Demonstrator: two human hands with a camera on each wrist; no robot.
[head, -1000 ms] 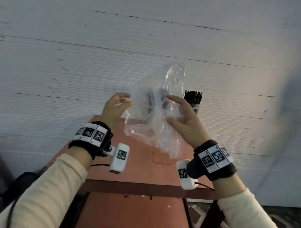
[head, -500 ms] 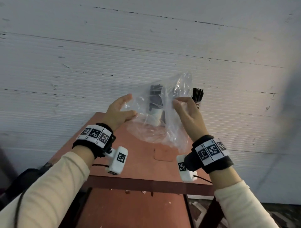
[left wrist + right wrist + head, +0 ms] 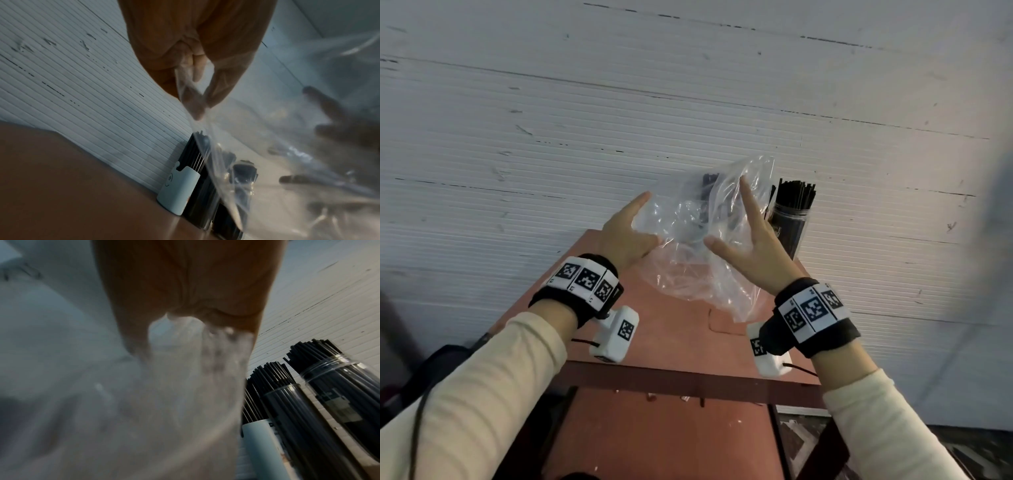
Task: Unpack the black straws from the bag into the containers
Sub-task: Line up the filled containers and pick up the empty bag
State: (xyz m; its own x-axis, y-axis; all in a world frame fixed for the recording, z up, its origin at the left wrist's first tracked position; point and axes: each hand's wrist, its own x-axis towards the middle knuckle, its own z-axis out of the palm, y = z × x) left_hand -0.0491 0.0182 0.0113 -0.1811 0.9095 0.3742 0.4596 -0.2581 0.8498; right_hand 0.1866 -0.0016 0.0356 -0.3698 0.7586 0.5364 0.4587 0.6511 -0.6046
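Note:
A crumpled clear plastic bag (image 3: 698,260) hangs between my two hands above the reddish table (image 3: 671,329). My left hand (image 3: 633,233) pinches its left edge; in the left wrist view the bag's film (image 3: 191,91) sits between thumb and fingers. My right hand (image 3: 750,240) lies against the bag's right side with fingers straight and spread, and shows through the film (image 3: 329,129). Black straws (image 3: 794,192) stand in a clear container (image 3: 791,226) by the wall. More straw-filled containers (image 3: 287,394) and a white holder (image 3: 176,186) stand behind the bag. Whether straws are in the bag, I cannot tell.
A white ribbed wall (image 3: 619,120) rises right behind the table's far edge. The table's dark front rail (image 3: 688,380) runs below my wrists. A dark bag (image 3: 438,370) lies low on the left, beside the table.
My right hand has let go of its pinch on the bag and spread its fingers against it. Both hands have shifted slightly with the bag.

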